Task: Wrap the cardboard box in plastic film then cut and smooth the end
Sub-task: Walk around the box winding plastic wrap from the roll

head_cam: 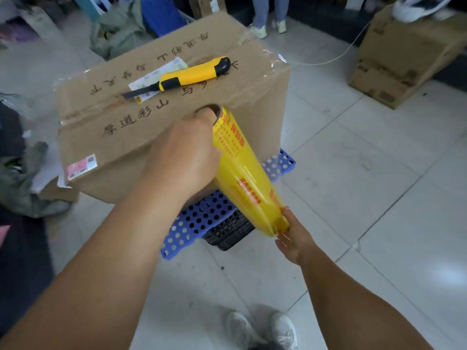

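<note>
A large brown cardboard box with black handwritten characters stands on a blue perforated platform. Clear film shines on its far right corner. A yellow utility knife lies on the box top with its blade out. I hold a yellow roll of plastic film tilted against the box's near right corner. My left hand grips the roll's upper end, a finger inside the core. My right hand holds the roll's lower end.
A black crate sits under the blue platform. Stacked cardboard boxes stand at the right rear with a white cord beside them. Bags and clothes lie on the left. Another person's legs are behind the box. My shoes are on the tiled floor.
</note>
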Available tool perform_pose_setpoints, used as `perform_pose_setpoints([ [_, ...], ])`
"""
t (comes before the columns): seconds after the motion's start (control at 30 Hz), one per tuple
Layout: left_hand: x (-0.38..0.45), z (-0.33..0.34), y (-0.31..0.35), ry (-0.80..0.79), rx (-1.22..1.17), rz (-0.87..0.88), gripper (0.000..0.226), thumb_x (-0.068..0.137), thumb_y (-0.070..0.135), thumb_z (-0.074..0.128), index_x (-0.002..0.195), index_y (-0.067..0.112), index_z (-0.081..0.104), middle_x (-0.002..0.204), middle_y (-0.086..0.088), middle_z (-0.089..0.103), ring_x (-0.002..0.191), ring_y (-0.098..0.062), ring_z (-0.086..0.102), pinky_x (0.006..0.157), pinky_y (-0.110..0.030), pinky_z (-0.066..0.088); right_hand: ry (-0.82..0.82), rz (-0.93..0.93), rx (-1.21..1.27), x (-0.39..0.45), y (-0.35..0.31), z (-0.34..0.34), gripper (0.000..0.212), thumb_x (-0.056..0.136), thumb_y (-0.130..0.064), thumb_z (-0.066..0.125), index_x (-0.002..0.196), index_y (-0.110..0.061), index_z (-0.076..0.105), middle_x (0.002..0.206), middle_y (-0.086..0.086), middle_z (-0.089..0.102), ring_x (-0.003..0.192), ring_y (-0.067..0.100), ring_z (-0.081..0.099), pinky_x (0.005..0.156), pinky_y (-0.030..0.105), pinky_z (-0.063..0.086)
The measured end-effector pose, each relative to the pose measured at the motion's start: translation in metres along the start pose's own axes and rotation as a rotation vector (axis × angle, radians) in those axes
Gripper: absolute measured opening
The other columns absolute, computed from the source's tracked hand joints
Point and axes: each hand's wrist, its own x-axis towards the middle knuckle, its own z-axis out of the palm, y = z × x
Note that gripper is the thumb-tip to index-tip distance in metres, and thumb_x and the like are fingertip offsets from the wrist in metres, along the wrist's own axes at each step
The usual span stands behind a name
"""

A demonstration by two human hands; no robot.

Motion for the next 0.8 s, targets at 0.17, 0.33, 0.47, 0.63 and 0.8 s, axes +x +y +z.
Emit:
perform_pose_setpoints([
  [0.17, -0.008, -0.002, 0.001, 0.039, 0.128, -0.062, 0.042, 0.085, 0.057, 0.050, 0.097, 0.016, 0.055, 0.078, -0.004, 0.055, 0.078, -0.030, 0.057, 0.057, -0.034, 0.040, -0.072, 0.034, 0.001, -0.007, 0.013, -0.026, 0.058, 0.087, -0.049, 0.061, 0.134, -0.018, 0.048, 0.130, 0.005, 0.054, 0.120, 0.028, 0.052, 0.108, 0.051, 0.032],
  [0.33, -0.025, 0.000, -0.004, -0.130, -0.009, -0.022, 0.030, 0.081, 0.042, 0.063, 0.099, 0.019, 0.055, 0.083, -0.002, 0.063, 0.073, -0.023, 0.059, 0.062, -0.038, 0.050, -0.062, 0.034, 0.024, -0.022, 0.036, -0.038, 0.057, 0.088, -0.030, 0.066, 0.137, -0.007, 0.047, 0.133, 0.014, 0.055, 0.119, 0.028, 0.054, 0.108, 0.043, 0.037],
  [0.47, -0.033, -0.009, -0.005, -0.010, 0.049, -0.073, 0.039, 0.080, 0.052, 0.061, 0.094, 0.015, 0.056, 0.082, -0.005, 0.059, 0.077, -0.027, 0.056, 0.059, -0.035, 0.042, -0.104, 0.003, 0.012, -0.033, 0.038, -0.028, 0.047, 0.089, -0.040, 0.062, 0.123, -0.008, 0.057, 0.114, 0.013, 0.064, 0.104, 0.028, 0.063, 0.092, 0.043, 0.050],
  [0.63, -0.043, -0.017, -0.006, 0.019, 0.113, -0.054, 0.049, 0.076, 0.064, 0.055, 0.088, 0.017, 0.057, 0.079, -0.005, 0.060, 0.074, -0.027, 0.055, 0.060, -0.036, 0.043, -0.188, 0.070, 0.089, -0.050, 0.067, -0.013, 0.031, 0.094, -0.030, 0.056, 0.120, -0.014, 0.054, 0.105, 0.010, 0.060, 0.094, 0.025, 0.059, 0.090, 0.038, 0.045],
  [0.8, -0.062, -0.023, -0.037, -0.085, 0.054, 0.015, 0.040, 0.076, 0.035, 0.071, 0.107, 0.017, 0.054, 0.096, -0.009, 0.064, 0.084, -0.030, 0.058, 0.069, -0.043, 0.051, -0.118, 0.012, 0.162, -0.051, 0.101, 0.005, 0.050, 0.090, -0.031, 0.063, 0.134, -0.009, 0.051, 0.123, 0.012, 0.062, 0.107, 0.023, 0.060, 0.094, 0.035, 0.047],
])
